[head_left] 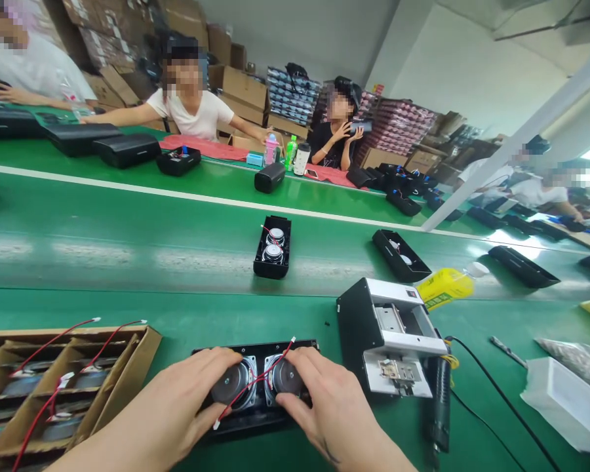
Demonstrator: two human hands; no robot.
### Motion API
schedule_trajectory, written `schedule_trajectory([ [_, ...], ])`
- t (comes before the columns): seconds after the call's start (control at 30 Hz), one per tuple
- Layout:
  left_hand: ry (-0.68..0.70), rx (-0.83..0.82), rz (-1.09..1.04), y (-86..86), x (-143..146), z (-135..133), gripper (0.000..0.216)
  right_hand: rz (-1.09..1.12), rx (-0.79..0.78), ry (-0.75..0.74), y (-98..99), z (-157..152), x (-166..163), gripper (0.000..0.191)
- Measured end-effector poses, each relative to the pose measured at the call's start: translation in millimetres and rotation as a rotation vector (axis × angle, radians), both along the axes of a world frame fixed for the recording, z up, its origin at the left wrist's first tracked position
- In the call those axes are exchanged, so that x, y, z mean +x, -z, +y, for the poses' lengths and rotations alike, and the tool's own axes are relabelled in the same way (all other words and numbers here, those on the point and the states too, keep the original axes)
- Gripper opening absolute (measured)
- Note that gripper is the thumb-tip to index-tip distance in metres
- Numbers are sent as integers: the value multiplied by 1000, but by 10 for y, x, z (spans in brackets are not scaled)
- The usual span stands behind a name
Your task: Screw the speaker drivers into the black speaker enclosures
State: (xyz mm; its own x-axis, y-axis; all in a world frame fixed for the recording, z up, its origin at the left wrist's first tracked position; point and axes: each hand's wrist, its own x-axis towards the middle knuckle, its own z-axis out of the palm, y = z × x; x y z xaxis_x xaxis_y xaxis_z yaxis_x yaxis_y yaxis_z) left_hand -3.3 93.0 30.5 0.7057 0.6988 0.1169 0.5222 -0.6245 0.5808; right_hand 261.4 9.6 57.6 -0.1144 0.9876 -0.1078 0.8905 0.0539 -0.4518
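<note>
Your half-curled left hand (pixel 193 387) and right hand (pixel 328 387) gripped two speakers (pixel 231 379), seemingly seating them; the next move called for alignment.

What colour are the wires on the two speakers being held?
The wires are red, with white plugs; the head view shows them best.

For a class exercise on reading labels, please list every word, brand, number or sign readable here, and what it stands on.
No text is readable.
Yellow bottle: green print, too blurred.
Black speaker casing right of it: pale mark, too small.
Green bottle across the belt: label, too small.
</note>
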Motion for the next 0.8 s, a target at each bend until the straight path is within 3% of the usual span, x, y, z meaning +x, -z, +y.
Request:
schedule_trajectory([
  [0.2, 161, 248, 201, 65, 53, 32, 45, -209, 68, -140, 135, 86, -30, 49],
  [0.37, 229, 404, 158, 115, 72, 64, 16, -254, 182, -140, 222, 73, -22, 48],
  [0.4, 230, 424, 131, 121, 70, 70, 19, -249, 188, -136, 218, 66, -16, 48],
  [0.53, 236, 494, 49, 117, 57, 90, 38, -219, 80, -136, 119, 82, 30, 54],
  [0.8, 276, 478, -14, 86, 50, 103, 37, -238, -163, -231, -112, 198, 98, 48],
])
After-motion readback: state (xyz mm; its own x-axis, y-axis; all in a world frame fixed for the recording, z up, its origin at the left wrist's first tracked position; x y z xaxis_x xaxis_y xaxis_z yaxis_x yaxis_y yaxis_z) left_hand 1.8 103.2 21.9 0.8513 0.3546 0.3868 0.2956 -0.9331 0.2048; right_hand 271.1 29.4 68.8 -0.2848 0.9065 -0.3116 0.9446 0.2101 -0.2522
